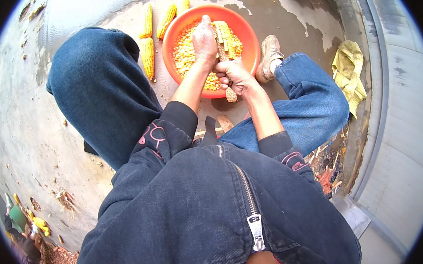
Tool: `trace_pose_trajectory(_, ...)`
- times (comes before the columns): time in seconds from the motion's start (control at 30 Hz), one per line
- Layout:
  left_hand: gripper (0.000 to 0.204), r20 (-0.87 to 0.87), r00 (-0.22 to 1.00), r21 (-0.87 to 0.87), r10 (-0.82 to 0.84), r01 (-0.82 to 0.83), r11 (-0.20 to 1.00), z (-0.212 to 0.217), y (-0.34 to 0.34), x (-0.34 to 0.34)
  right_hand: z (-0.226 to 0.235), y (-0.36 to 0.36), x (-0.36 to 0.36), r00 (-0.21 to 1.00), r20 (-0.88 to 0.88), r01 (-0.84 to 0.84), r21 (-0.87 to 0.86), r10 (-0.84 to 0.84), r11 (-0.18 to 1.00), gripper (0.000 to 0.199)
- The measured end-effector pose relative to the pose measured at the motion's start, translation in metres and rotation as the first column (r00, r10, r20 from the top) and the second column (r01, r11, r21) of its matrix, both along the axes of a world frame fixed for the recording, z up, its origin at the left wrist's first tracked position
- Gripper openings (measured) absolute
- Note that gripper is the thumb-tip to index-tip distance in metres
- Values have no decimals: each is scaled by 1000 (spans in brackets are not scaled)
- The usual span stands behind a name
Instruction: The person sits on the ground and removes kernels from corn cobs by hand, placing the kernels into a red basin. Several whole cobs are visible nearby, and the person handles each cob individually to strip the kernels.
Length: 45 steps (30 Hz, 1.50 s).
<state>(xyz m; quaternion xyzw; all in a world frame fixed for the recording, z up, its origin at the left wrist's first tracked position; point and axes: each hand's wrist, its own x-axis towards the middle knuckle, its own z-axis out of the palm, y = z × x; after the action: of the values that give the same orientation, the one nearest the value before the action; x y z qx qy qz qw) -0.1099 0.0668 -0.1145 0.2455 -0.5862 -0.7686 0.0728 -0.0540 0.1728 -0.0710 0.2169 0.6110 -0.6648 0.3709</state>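
Note:
A partly shelled corn cob (223,31) stands tilted over an orange-red basin (250,39). Rows of yellow kernels remain on its far part, while bare brown cob shows lower down. My right hand (237,75) is closed round the near end, and the cob's tip sticks out below the fist. Against the cob's left side my left hand (205,44) is closed, thumb extended along it; its fingertips are hidden. Loose yellow kernels (184,49) lie in the basin under both hands.
Several whole corn ears (148,57) lie left of the basin. My bent legs flank it, with a shoe (269,58) close to its right rim. A yellow sack (349,71) lies at the right near a grey wall ledge (381,79). Another person (24,241) is at the lower left.

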Motion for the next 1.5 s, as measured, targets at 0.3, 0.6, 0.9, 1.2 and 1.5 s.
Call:
trace_pose_trajectory(0.3, 36, -269, 960, -505, -72, -77, 860, -40, -4, -5, -4, -2, 1, 1000, -25, -9, 37, 10, 999, 8)
trace_pose_trajectory(0.6, 51, 1, 998, -309, -59, 56, 949, -22, 7, -3, -6, -15, 2, 985, -171, 69, 256, -25, 964, 4)
trace_pose_trajectory(0.9, 36, -198, 979, -354, -52, -22, 935, -30, 5, -2, -14, -15, 5, 978, -209, 74, 271, -16, 960, 6)
trace_pose_trajectory(1.2, 30, -292, 949, -536, -122, -57, 842, -21, -2, -6, -12, -13, 4, 981, -192, 61, 185, -25, 981, 1)
trace_pose_trajectory(1.5, 44, -137, 986, -378, -90, 32, 925, -18, 0, -5, -17, -13, 2, 966, -257, 97, 282, -22, 955, 3)
